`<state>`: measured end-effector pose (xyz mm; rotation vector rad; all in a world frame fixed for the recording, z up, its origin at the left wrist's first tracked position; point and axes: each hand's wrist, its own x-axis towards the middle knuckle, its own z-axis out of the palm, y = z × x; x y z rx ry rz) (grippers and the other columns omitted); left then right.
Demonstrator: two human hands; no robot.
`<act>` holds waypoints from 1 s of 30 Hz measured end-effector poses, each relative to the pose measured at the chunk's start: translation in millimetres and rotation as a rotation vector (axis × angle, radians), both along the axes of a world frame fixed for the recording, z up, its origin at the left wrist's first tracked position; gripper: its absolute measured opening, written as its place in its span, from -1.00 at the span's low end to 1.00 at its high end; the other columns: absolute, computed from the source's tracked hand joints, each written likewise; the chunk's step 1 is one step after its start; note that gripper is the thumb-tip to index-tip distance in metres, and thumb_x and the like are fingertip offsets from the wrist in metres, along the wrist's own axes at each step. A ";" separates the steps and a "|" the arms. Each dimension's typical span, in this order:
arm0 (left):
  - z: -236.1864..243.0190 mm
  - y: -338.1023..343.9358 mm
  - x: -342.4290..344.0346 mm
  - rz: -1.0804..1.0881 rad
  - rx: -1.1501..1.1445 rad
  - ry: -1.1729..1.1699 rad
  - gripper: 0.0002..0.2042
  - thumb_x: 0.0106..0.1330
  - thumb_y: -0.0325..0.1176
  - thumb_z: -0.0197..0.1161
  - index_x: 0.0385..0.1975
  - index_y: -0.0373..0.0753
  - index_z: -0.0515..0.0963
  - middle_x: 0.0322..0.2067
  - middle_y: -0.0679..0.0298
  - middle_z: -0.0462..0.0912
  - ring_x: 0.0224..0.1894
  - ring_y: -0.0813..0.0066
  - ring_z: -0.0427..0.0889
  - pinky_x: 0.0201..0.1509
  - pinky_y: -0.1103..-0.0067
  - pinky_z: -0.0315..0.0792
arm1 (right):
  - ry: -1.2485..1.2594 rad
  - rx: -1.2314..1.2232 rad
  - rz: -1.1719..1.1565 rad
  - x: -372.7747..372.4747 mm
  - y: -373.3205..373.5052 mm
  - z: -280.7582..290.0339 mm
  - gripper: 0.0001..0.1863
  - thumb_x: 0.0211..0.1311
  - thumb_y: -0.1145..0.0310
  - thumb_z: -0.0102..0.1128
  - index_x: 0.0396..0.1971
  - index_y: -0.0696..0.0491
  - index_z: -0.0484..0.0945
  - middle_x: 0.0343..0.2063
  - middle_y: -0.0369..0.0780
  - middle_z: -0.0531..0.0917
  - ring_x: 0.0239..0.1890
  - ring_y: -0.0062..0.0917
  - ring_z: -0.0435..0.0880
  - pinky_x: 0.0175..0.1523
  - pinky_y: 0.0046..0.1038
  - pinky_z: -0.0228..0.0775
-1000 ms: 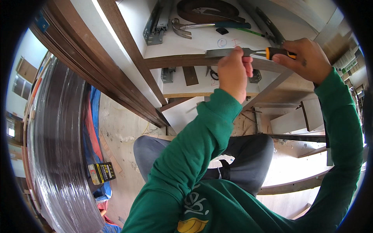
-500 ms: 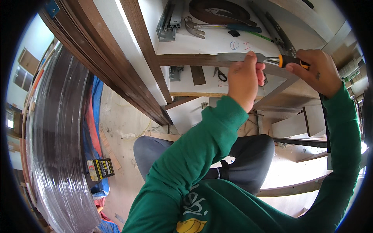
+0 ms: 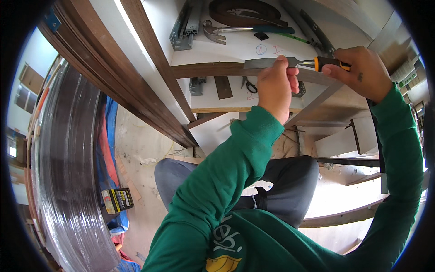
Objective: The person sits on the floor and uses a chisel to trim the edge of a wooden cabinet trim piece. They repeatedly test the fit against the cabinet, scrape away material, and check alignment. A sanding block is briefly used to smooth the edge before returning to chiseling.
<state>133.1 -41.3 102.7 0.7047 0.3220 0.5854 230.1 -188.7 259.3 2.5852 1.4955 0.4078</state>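
Observation:
A wood chisel (image 3: 256, 64) with a flat steel blade and a black and orange handle lies along the dark brown front edge (image 3: 204, 70) of a white cabinet shelf. My right hand (image 3: 366, 72) is closed round its handle. Against the blade, my left hand (image 3: 275, 88) presses with thumb and fingers, which cover part of the steel and the edge behind it. The blade's tip points left. Behind it on the shelf (image 3: 235, 51) are a claw hammer (image 3: 242, 29), a coil of brown edging strip (image 3: 226, 12) and a small black block (image 3: 261, 36).
Metal drawer slides (image 3: 183, 36) stand at the shelf's left, others at its right. Scissors (image 3: 249, 86) and a brown strip (image 3: 223, 87) rest on the lower shelf. Plastic-wrapped dark panels (image 3: 63, 172) rise at the left, beside a black and yellow box (image 3: 117, 200). A white drawer box (image 3: 337, 143) lies right.
The cabinet and both hands with the chisel appear shifted slightly left and up in the picture. My grip on the chisel looks the same, and the blade still lies along the shelf edge.

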 end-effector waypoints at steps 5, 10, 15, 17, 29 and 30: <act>2.7 1.3 -0.9 -0.041 0.043 0.012 -0.59 0.55 -0.07 0.13 -0.48 -0.27 0.57 -0.67 0.33 0.49 -0.60 0.49 0.46 -0.45 0.52 0.35 | -0.038 0.001 0.048 -0.1 0.5 0.8 -0.34 0.31 -0.29 0.27 -0.47 0.13 0.66 -0.64 0.00 0.53 -0.53 -0.07 0.59 -0.36 -0.16 0.39; 1.4 3.8 -1.0 -0.020 -0.031 -0.040 -0.60 0.55 -0.10 0.15 -0.48 -0.27 0.57 -0.67 0.32 0.48 -0.60 0.50 0.45 -0.42 0.52 0.37 | -0.047 0.052 0.088 -2.8 3.3 -0.2 -0.32 0.30 -0.32 0.26 -0.51 0.12 0.65 -0.64 0.00 0.53 -0.54 -0.06 0.58 -0.37 -0.14 0.37; -2.4 8.2 -6.6 -0.050 0.050 -0.018 -0.62 0.55 -0.11 0.16 -0.44 -0.28 0.58 -0.62 0.32 0.52 -0.60 0.51 0.45 -0.41 0.53 0.38 | -0.069 -0.019 0.057 -7.0 8.5 0.8 -0.33 0.31 -0.30 0.27 -0.54 0.11 0.65 -0.66 -0.02 0.53 -0.54 -0.05 0.58 -0.38 -0.12 0.36; -2.8 10.3 -7.6 0.039 0.047 0.043 -0.62 0.54 -0.11 0.17 -0.43 -0.30 0.58 -0.63 0.32 0.51 -0.60 0.51 0.45 -0.41 0.53 0.38 | -0.046 0.083 0.125 -10.7 9.5 -5.0 -0.34 0.31 -0.29 0.28 -0.54 0.11 0.64 -0.67 -0.02 0.53 -0.55 -0.05 0.57 -0.38 -0.12 0.36; 3.1 12.4 -7.8 -0.001 0.043 -0.007 -0.61 0.55 -0.11 0.15 -0.45 -0.30 0.58 -0.67 0.34 0.47 -0.64 0.50 0.41 -0.46 0.51 0.33 | 0.030 0.099 0.092 -11.9 13.6 -6.5 -0.35 0.28 -0.28 0.31 -0.56 0.11 0.62 -0.70 -0.04 0.51 -0.58 -0.07 0.55 -0.39 -0.11 0.35; 5.1 10.6 -6.0 -0.021 -0.003 -0.007 -0.61 0.55 -0.11 0.15 -0.45 -0.30 0.58 -0.68 0.35 0.46 -0.64 0.49 0.40 -0.46 0.51 0.32 | -0.012 0.078 0.069 -12.0 13.2 -3.5 -0.35 0.28 -0.29 0.31 -0.55 0.11 0.63 -0.70 -0.04 0.52 -0.57 -0.07 0.56 -0.38 -0.11 0.36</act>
